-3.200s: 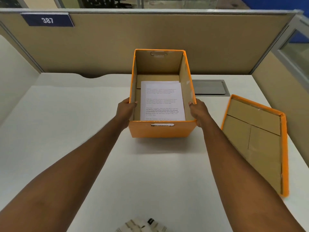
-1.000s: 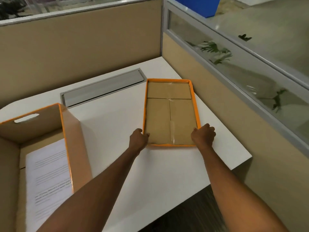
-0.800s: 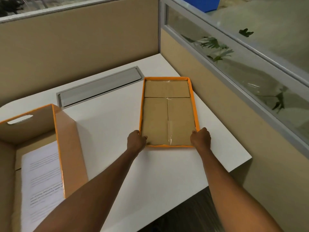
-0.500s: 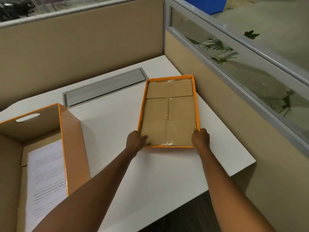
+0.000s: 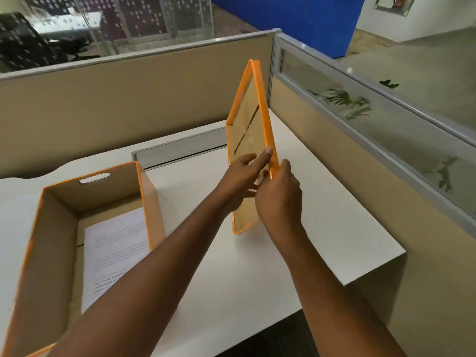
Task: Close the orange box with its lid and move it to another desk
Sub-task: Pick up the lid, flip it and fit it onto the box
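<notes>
The orange box (image 5: 152, 210) stands open at the left of the white desk (image 5: 322, 202), with a printed sheet of paper (image 5: 116, 253) lying inside. Its orange-rimmed lid (image 5: 247, 119) is raised off the desk and tipped up on edge, brown cardboard inside facing left. My left hand (image 5: 243, 176) lies against the lid's inner face with fingers stretched out. My right hand (image 5: 279, 199) grips the lid's orange right rim from outside. The lid is to the right of the box, apart from it.
Beige partition walls (image 5: 128, 99) close off the back and right of the desk, with a glass strip (image 5: 386, 119) on the right one. A grey cable tray cover (image 5: 180, 149) is set into the desk behind the box. The desk's right edge drops to dark floor (image 5: 270, 338).
The lid lay flat on the desk with both hands at its near corners; now it is lifted and tipped upright, and the view has risen.
</notes>
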A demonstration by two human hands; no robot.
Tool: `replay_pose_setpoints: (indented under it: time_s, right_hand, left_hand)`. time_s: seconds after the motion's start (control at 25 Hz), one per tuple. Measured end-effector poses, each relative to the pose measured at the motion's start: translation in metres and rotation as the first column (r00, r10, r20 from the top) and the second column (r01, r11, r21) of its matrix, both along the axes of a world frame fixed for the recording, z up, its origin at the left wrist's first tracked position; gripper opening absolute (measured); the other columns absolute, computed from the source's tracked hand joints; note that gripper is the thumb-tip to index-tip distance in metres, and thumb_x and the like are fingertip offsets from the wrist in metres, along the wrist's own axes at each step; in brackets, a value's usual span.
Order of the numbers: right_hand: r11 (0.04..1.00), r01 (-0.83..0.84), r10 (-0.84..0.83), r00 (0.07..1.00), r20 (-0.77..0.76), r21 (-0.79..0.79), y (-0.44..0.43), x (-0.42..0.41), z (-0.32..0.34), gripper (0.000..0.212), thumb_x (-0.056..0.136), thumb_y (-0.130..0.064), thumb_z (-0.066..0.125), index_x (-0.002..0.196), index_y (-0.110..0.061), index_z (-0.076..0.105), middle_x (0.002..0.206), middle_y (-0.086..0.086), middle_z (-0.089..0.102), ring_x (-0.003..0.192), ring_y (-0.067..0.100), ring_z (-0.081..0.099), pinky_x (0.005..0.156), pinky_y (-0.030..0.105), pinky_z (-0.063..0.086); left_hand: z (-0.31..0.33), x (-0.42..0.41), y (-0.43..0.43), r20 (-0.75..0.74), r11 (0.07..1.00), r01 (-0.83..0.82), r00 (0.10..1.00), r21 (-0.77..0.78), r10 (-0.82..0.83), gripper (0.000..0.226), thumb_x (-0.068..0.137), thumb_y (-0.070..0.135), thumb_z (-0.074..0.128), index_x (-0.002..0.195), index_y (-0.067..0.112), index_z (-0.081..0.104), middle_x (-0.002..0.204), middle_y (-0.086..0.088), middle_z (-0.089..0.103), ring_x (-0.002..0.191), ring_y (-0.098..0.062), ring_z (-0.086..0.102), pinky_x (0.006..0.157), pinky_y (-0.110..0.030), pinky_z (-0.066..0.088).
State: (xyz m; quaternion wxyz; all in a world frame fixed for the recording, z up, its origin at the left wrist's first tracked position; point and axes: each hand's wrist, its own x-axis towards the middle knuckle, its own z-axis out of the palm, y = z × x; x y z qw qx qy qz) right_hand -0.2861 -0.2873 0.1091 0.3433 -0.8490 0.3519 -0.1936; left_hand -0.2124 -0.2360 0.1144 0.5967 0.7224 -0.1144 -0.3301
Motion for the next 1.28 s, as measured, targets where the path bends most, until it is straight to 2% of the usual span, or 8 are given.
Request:
replay_pose_setpoints:
  time_s: [0.12, 0.24, 0.44, 0.56, 0.64, 0.76, 0.96, 1.28]
  right_hand:
    - [0.985, -0.146, 0.153, 0.985, 0.077, -0.092, 0.065, -0.011, 0.029, 0.044, 0.093, -0.027, 0.053, 0.132, -0.012, 0.040, 0.118, 0.010, 0.064, 0.102, 0.025, 0.065, 0.087, 0.037, 0.053]
    - [0.920, -0.392, 0.389, 0.910, 0.144, -0.009, 0.118, -0.023, 0.042, 0.066, 0.085, -0.030, 0.063, 0.141, -0.016, 0.032, 0.127, 0.004, 0.058, 0.111, 0.021, 0.059, 0.097, 0.040, 0.050]
    - [0.931, -0.357, 0.316, 0.887, 0.337, 0.069, 0.146, -0.032, 0.038, 0.060, 0.082, -0.058, 0.055, 0.128, -0.019, 0.049, 0.127, 0.002, 0.061, 0.108, 0.016, 0.058, 0.084, 0.030, 0.048]
    - [0.994, -0.100, 0.103, 0.993, -0.062, 0.045, 0.130, -0.029, 0.013, 0.072, 0.086, -0.064, 0.039, 0.141, -0.018, 0.033, 0.143, 0.011, 0.043, 0.126, 0.032, 0.047, 0.094, 0.046, 0.045]
    - [0.936, -0.131, 0.217, 0.945, -0.244, 0.326, 0.135, -0.027, -0.005, 0.076, 0.086, -0.068, 0.033, 0.143, -0.018, 0.029, 0.143, 0.012, 0.042, 0.121, 0.037, 0.049, 0.095, 0.052, 0.044]
    - [0.819, -0.154, 0.254, 0.961, -0.108, 0.552, 0.165, -0.025, -0.028, 0.068, 0.087, -0.067, 0.033, 0.132, -0.018, 0.042, 0.130, 0.011, 0.055, 0.103, 0.033, 0.057, 0.084, 0.047, 0.048]
    - [0.925, -0.116, 0.133, 0.991, -0.022, 0.363, 0.205, -0.027, -0.069, 0.061, 0.089, -0.061, 0.037, 0.120, -0.011, 0.052, 0.119, 0.013, 0.061, 0.096, 0.028, 0.060, 0.074, 0.035, 0.047]
    - [0.946, -0.258, 0.250, 0.966, 0.068, 0.197, 0.228, -0.018, -0.108, 0.047, 0.091, -0.054, 0.043, 0.105, -0.012, 0.056, 0.097, 0.004, 0.063, 0.072, 0.013, 0.055, 0.053, 0.012, 0.035]
  left_hand:
    - [0.025, -0.007, 0.044, 0.013, 0.981, -0.096, 0.995, -0.171, 0.099, 0.053, 0.071, 0.053, 0.071, 0.093, 0.008, 0.053, 0.085, -0.012, 0.058, 0.073, -0.022, 0.061, 0.065, -0.031, 0.052]
    - [0.037, -0.005, 0.111, -0.081, 0.945, -0.261, 0.965, -0.195, 0.250, 0.032, 0.080, 0.034, 0.069, 0.097, 0.010, 0.057, 0.076, -0.008, 0.063, 0.050, -0.013, 0.066, 0.047, -0.022, 0.052]
    - [0.030, -0.006, 0.241, -0.246, 0.932, -0.280, 0.943, -0.229, 0.223, 0.033, 0.076, 0.019, 0.068, 0.105, 0.017, 0.054, 0.102, -0.012, 0.067, 0.085, -0.028, 0.068, 0.056, -0.035, 0.058]
    - [0.019, -0.012, 0.309, -0.274, 0.887, -0.311, 0.936, -0.342, 0.222, 0.044, 0.068, 0.019, 0.068, 0.109, 0.023, 0.052, 0.099, -0.008, 0.075, 0.088, -0.031, 0.072, 0.061, -0.043, 0.058]
    - [0.009, -0.019, 0.344, -0.277, 0.866, -0.311, 0.937, -0.390, 0.212, 0.045, 0.070, 0.016, 0.064, 0.113, 0.019, 0.053, 0.091, -0.005, 0.077, 0.083, -0.026, 0.073, 0.062, -0.041, 0.058]
    - [-0.004, -0.028, 0.377, -0.157, 0.897, -0.304, 0.951, -0.319, 0.267, 0.051, 0.070, 0.021, 0.070, 0.119, 0.018, 0.054, 0.101, -0.005, 0.075, 0.089, -0.025, 0.072, 0.064, -0.036, 0.058]
    - [-0.038, -0.042, 0.404, 0.321, 0.846, -0.533, 0.802, 0.004, 0.504, 0.062, 0.071, 0.051, 0.071, 0.122, 0.018, 0.057, 0.116, -0.001, 0.066, 0.096, -0.023, 0.066, 0.078, -0.039, 0.057]
    - [-0.102, -0.072, 0.428, 0.477, 0.789, -0.595, 0.744, 0.152, 0.469, 0.061, 0.087, 0.058, 0.041, 0.136, 0.022, 0.042, 0.136, -0.005, 0.054, 0.116, -0.028, 0.055, 0.090, -0.042, 0.046]
